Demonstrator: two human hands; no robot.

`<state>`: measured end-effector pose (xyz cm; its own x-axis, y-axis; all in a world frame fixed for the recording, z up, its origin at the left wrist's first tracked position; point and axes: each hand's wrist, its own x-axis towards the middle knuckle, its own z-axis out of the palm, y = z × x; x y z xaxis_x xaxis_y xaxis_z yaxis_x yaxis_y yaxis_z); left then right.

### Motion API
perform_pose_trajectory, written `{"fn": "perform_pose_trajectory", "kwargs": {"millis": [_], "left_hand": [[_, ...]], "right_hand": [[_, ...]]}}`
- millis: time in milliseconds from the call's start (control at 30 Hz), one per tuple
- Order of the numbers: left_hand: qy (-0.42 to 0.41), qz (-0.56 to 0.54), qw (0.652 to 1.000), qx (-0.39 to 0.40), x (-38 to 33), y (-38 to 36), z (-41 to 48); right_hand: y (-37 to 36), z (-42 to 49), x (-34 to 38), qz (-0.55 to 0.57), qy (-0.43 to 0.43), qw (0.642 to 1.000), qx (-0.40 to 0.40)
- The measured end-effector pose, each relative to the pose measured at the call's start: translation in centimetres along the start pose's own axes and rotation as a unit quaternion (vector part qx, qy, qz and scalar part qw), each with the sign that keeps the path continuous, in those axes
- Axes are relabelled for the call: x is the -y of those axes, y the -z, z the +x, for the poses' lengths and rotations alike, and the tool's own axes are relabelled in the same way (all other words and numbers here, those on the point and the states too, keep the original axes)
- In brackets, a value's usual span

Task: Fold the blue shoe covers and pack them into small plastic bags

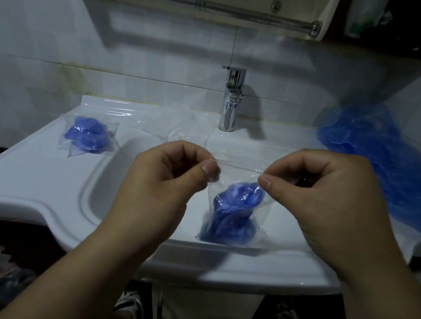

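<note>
**Mia:** What are the hands doing?

**Ben:** The left hand [170,180] pinches one top corner of the small bag [237,176]. The right hand [334,206] pinches the other corner. The rest of the fingers are curled in.

**Mia:** Where are the shoe covers?

**Ben:** A blue bundle [234,212] sits low inside that bag. The bag hangs over the sink [36,173], with its bottom close to the front rim.

**Mia:** So what comes next?

**Ben:** I think the top gets closed. Pull the top edge flat and tight. Push the air out, then press along the edge from one side to the other. Keep the blue stuff down, or it may get caught in the edge. I can't tell if the bag has a press strip.

**Mia:** What's farther back?

**Ben:** One packed bag [90,137] lies on the left side of the sink. Empty clear bags [176,123] lie by the tap [231,102]. A big pile of loose covers [385,165] waits on the right, so lots are left.
</note>
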<state>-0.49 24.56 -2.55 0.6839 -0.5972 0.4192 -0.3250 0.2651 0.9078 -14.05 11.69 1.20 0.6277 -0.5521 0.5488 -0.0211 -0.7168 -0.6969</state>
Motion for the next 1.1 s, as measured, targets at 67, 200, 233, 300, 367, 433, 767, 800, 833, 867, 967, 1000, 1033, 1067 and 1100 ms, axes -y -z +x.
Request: {"fn": "perform_pose_trajectory", "kwargs": {"millis": [67,200,233,300,367,433,767,800,833,867,967,1000,1033,1067,1100], "left_hand": [[0.005,-0.006,1.0,0.003,0.1,0.0,0.0],[0.009,-0.003,1.0,0.004,0.0,-0.1,0.0],[0.007,-0.004,1.0,0.002,0.0,0.0,0.0],[-0.003,0.005,1.0,0.0,0.1,0.0,0.0],[-0.018,0.029,0.999,0.008,0.1,0.0,-0.1],[-0.033,0.044,0.998,0.026,0.0,-0.1,-0.2],[-0.057,0.092,0.993,0.056,-0.1,-0.4,-0.3],[-0.057,0.095,0.992,0.056,-0.1,-0.4,-0.2],[-0.057,0.099,0.992,0.054,-0.1,-0.4,-0.2],[-0.059,0.105,0.991,0.051,-0.1,-0.4,-0.2],[-0.066,0.122,0.99,0.041,0.0,-0.4,-0.2],[-0.068,0.126,0.989,0.041,0.0,-0.4,-0.3],[-0.071,0.134,0.988,0.041,0.0,-0.4,-0.3],[-0.075,0.144,0.986,0.04,0.0,-0.5,-0.3],[-0.079,0.152,0.984,0.039,0.0,-0.5,-0.3]], "right_hand": [[0.0,0.0,0.1,-0.004,-0.001,1.0,0.003],[0.0,0.0,0.0,-0.016,-0.009,1.0,0.008],[-0.1,0.0,0.0,-0.021,-0.01,1.0,0.006],[-0.2,-0.1,-0.1,-0.044,-0.005,0.999,0.0],[-0.5,-0.1,0.2,-0.075,0.012,0.997,0.004],[-0.8,-0.2,0.5,-0.096,0.025,0.995,0.02],[-2.2,-0.3,1.1,-0.12,0.031,0.99,0.069],[-2.2,-0.3,1.1,-0.118,0.031,0.99,0.071],[-2.3,-0.4,1.1,-0.116,0.031,0.99,0.073],[-2.3,-0.4,1.0,-0.114,0.031,0.99,0.075],[-2.3,-0.4,1.0,-0.111,0.032,0.99,0.081],[-2.4,-0.4,1.0,-0.112,0.035,0.99,0.082],[-2.5,-0.4,1.0,-0.114,0.038,0.989,0.083],[-2.5,-0.4,0.9,-0.118,0.039,0.989,0.084],[-2.6,-0.5,0.9,-0.123,0.041,0.988,0.084]]}}
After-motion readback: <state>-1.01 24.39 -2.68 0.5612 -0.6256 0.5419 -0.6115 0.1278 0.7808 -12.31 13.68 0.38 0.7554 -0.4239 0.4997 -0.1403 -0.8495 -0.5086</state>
